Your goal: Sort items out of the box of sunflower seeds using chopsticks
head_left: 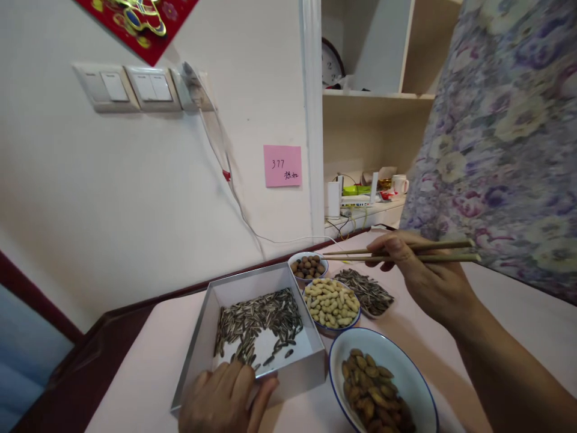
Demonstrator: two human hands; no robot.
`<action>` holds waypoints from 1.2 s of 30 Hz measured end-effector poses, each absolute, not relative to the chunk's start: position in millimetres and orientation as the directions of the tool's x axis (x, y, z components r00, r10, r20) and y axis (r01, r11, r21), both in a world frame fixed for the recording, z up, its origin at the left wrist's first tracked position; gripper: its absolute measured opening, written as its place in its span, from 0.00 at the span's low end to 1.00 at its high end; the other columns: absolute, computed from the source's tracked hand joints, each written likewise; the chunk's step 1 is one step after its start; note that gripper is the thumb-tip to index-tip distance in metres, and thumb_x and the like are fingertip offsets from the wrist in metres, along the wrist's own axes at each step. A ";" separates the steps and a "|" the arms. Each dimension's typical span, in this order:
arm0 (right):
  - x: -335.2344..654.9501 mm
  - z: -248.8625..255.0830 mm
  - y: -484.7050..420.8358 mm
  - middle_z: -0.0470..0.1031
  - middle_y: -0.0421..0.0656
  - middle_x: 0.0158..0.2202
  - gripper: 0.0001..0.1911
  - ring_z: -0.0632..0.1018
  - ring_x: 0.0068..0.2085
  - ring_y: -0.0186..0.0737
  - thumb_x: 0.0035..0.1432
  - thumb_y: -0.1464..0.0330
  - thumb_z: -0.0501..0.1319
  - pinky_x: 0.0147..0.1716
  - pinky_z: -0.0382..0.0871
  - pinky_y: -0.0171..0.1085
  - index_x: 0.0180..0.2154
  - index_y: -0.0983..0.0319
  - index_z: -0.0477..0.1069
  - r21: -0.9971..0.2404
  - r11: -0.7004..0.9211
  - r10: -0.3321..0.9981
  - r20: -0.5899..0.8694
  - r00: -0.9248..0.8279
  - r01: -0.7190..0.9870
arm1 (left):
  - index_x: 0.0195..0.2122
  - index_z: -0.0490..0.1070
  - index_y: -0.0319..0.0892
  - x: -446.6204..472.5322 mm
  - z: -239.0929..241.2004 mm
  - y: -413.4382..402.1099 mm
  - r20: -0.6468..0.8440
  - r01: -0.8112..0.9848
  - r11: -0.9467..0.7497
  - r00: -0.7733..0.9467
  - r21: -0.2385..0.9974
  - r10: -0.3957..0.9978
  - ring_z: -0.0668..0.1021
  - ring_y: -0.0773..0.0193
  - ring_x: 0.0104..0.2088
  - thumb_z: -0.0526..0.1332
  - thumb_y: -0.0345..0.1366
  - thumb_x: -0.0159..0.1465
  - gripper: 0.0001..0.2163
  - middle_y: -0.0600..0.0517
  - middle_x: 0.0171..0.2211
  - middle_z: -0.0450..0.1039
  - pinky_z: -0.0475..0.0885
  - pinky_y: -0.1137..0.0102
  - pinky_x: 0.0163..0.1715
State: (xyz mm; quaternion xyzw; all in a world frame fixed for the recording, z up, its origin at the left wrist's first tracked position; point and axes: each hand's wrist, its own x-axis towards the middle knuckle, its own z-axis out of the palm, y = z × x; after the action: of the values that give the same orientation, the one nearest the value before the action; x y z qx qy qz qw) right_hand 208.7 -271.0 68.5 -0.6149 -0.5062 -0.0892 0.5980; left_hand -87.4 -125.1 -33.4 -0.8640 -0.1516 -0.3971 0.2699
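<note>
My right hand (pixel 424 276) holds a pair of wooden chopsticks (pixel 444 252). Their thin tips point left, over the bowl of round brown nuts (pixel 308 266), with nothing visible between them. At the bottom, my left hand (pixel 220 397) grips the near wall of a white open box (pixel 311 367), its fingers hooked over the rim. Striped sunflower seeds (pixel 259 319) lie spread on the box floor. Right of the box are a bowl of peanuts in the shell (pixel 331 302) and a larger blue-rimmed bowl (pixel 336 367) with brown almond-like nuts (pixel 374 391).
More sunflower seeds (pixel 365 288) are heaped on a dish behind the peanuts. A white cable (pixel 243 213) runs down the wall to the table (pixel 135 385). Shelves with a white router (pixel 356 198) stand behind, and a floral curtain (pixel 500 150) hangs at the right.
</note>
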 end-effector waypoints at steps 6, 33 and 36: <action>162.3 69.4 -246.3 0.74 0.39 0.31 0.15 0.77 0.32 0.34 0.66 0.57 0.54 0.31 0.74 0.33 0.38 0.59 0.72 -0.807 0.396 0.729 0.567 0.384 0.438 | 0.24 0.61 0.45 -86.2 -33.8 -126.4 0.770 0.476 -0.819 0.634 -0.318 0.070 0.63 0.61 0.23 0.62 0.40 0.62 0.13 0.55 0.19 0.61 0.54 0.65 0.28; 147.6 28.9 -216.0 0.66 0.40 0.32 0.15 0.68 0.35 0.35 0.68 0.65 0.50 0.38 0.60 0.37 0.28 0.61 0.63 -0.648 0.186 0.927 0.365 0.087 0.738 | 0.25 0.60 0.45 -88.1 -39.9 -123.5 0.743 0.459 -0.832 0.663 -0.312 0.087 0.65 0.62 0.23 0.64 0.40 0.60 0.13 0.56 0.19 0.61 0.55 0.65 0.28; 147.7 26.1 -213.9 0.66 0.40 0.32 0.16 0.68 0.35 0.35 0.67 0.64 0.50 0.38 0.60 0.37 0.27 0.61 0.63 -0.631 0.195 0.927 0.370 0.070 0.751 | 0.25 0.61 0.45 -88.3 -39.5 -124.0 0.745 0.460 -0.831 0.661 -0.312 0.086 0.65 0.62 0.23 0.63 0.40 0.61 0.12 0.56 0.19 0.62 0.55 0.65 0.27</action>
State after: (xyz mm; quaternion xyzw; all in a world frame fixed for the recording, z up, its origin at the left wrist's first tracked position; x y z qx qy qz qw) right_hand 147.7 -213.9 26.1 -0.6241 -0.6721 0.1148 0.3816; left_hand -88.3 -124.0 -39.5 -0.8778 -0.1556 -0.3811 0.2452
